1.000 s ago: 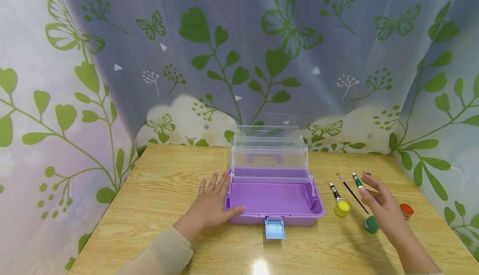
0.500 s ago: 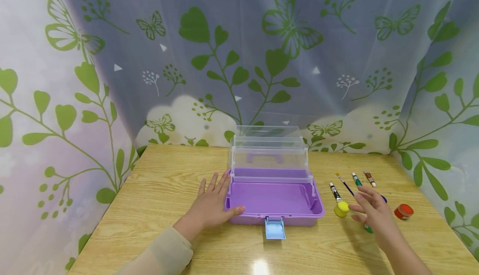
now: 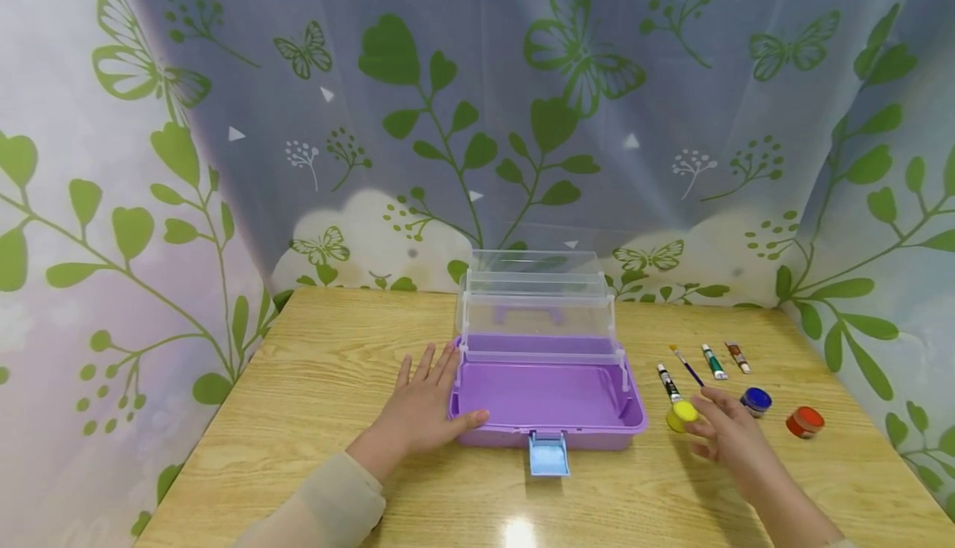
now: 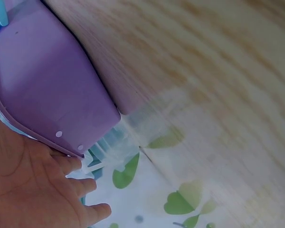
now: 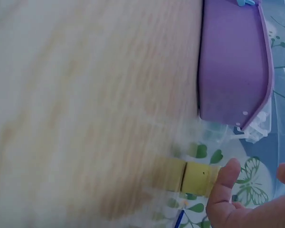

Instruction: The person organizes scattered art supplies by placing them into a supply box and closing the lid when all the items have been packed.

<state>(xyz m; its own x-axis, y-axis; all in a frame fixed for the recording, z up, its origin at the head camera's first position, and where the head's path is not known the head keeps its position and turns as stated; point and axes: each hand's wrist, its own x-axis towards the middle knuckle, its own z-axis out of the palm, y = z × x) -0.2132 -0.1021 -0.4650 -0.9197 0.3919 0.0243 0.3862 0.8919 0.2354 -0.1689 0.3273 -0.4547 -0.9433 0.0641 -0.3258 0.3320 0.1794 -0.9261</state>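
A purple plastic box (image 3: 540, 438) with a blue latch (image 3: 549, 457) stands with its clear lid and trays (image 3: 537, 316) raised. My left hand (image 3: 421, 411) rests on its left side, fingers spread and the thumb over the front rim; the left wrist view shows the palm (image 4: 33, 190) against the box corner. My right hand (image 3: 734, 440) is at the right side of a yellow paint jar (image 3: 681, 418), its fingers loosely bent. In the right wrist view one finger (image 5: 223, 187) overlaps the jar's edge, and another digit stands apart. Whether they touch cannot be told.
Beyond the right hand lie a black-labelled paint tube (image 3: 668, 382), a paintbrush (image 3: 688, 366), a green tube (image 3: 714, 361) and a brown tube (image 3: 737, 357). A blue jar (image 3: 757, 401) and a red jar (image 3: 806, 422) stand right of it. A patterned curtain (image 3: 448, 158) backs the table.
My right hand has moved left and down from the tubes to the yellow jar, uncovering the blue jar and the tubes. The green jar is now hidden behind it. My left hand stays put.
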